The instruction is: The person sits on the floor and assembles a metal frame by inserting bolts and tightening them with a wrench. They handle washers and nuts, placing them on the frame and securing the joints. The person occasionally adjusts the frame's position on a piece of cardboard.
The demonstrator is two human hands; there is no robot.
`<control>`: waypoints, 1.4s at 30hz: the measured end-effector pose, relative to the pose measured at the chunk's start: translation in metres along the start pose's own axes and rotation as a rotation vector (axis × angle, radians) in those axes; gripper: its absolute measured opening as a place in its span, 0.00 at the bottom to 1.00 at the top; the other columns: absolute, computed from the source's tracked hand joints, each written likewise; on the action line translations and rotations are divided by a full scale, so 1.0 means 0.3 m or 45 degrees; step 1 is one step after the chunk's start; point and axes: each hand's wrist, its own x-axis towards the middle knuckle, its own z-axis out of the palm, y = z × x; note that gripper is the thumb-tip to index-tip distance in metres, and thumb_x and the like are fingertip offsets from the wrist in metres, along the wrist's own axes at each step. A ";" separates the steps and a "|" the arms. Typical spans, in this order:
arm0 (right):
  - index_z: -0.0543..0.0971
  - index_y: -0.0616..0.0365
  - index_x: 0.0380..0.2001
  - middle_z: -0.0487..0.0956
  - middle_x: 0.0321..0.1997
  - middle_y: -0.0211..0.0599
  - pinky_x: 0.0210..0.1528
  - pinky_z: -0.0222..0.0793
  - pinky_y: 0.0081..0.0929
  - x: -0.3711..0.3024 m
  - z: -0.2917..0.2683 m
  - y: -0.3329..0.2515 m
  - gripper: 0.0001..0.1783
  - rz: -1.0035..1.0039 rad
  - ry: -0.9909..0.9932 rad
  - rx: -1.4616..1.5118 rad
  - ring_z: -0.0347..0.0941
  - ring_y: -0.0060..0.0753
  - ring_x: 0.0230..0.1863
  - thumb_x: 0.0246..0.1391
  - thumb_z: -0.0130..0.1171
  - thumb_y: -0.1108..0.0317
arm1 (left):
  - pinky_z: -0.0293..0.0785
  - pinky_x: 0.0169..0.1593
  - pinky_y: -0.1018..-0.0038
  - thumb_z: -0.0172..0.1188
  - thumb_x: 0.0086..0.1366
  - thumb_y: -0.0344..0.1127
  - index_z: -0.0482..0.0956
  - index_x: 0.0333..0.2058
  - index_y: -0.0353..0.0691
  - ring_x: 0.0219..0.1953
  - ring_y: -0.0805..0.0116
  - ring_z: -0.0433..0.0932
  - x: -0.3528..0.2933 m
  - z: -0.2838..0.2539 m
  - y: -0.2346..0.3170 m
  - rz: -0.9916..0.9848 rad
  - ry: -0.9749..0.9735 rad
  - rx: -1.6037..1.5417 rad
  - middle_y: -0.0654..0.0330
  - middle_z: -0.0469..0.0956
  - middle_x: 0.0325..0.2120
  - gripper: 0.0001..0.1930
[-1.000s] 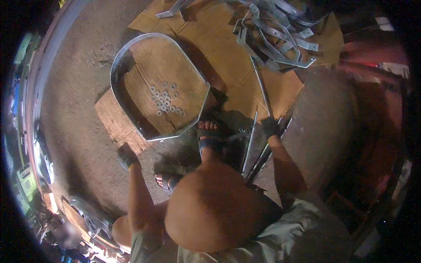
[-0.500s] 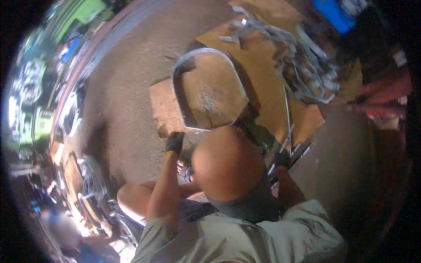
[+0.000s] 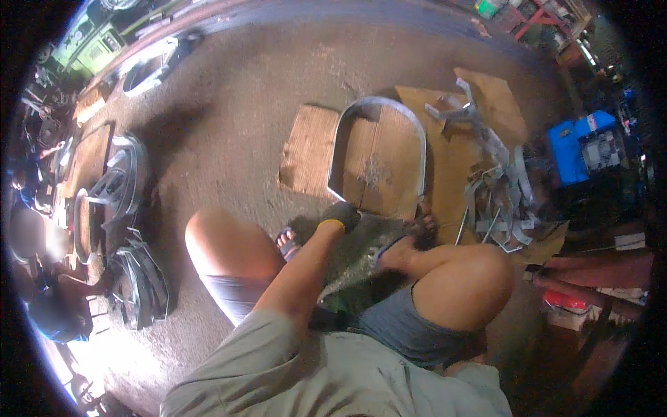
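A U-shaped flat metal frame (image 3: 425,153), rounded at its far end, lies on brown cardboard (image 3: 306,149) in front of me. My left hand (image 3: 342,215), in a dark glove with a yellow cuff, is closed at the frame's near left corner; its fingertips are hidden. Several small metal pieces (image 3: 377,174) lie scattered on the cardboard inside the frame. My right hand is out of sight; only the sleeve (image 3: 479,386) and a bit of arm show beyond my right thigh.
Bent metal strips (image 3: 500,181) are heaped on cardboard to the right, near a blue machine (image 3: 583,142). Curved metal parts (image 3: 121,181) stack up on the left, close to another person (image 3: 59,306). My knees and sandalled feet flank the near side.
The view has swung, so the frame appears farther right and my knees show. My left hand stays by the frame's near corner. My right hand, earlier beside metal bars, has left view.
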 end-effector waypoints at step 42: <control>0.84 0.54 0.48 0.84 0.48 0.48 0.52 0.75 0.45 0.005 -1.287 -0.766 0.15 -0.957 0.335 -0.446 0.80 0.53 0.45 0.61 0.57 0.63 | 0.79 0.48 0.51 0.57 0.62 0.34 0.83 0.40 0.41 0.44 0.43 0.83 0.079 -0.426 0.419 0.891 0.393 0.451 0.45 0.83 0.38 0.11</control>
